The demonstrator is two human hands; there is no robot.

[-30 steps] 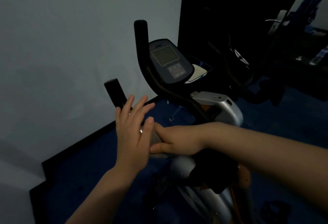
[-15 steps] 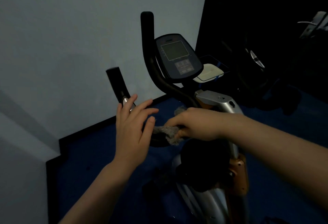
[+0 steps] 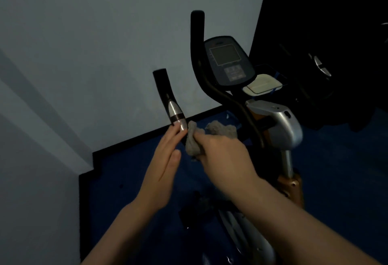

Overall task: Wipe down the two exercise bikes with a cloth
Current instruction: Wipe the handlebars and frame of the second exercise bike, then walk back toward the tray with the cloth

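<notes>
The cloth (image 3: 200, 138) is grey, bunched and rumpled, and sits at the base of the near handlebar grip (image 3: 168, 98), just right of the grip's silver sensor band. The right hand (image 3: 222, 153) is clenched around the cloth from the near side; a wad sticks out past the fingers toward the handlebar, and another fold rises behind the knuckles.

The left hand (image 3: 162, 166) is released — fingers straight and together, palm facing right. Its fingertips touch the lower end of the silver band, and the hand grasps nothing. Both forearms are bare and enter from the bottom edge.

The exercise bike (image 3: 281, 126) stands in dim light. The near grip is black at the top, tilted left, and narrows into the silver section. A second black handlebar (image 3: 198, 40) rises upright behind it and curves down toward the silver frame housing. The console (image 3: 227, 61) is mounted between the bars — dark casing, blank grey screen, a button panel below. Just right of the console a pale, flat object (image 3: 262, 85) lies in a small tray; what it is cannot be told.

The floor (image 3: 126, 180) is blue, edged by a black skirting along the grey-white wall (image 3: 94, 44). Further dark equipment (image 3: 319, 65) stands to the right, too dim to identify.
</notes>
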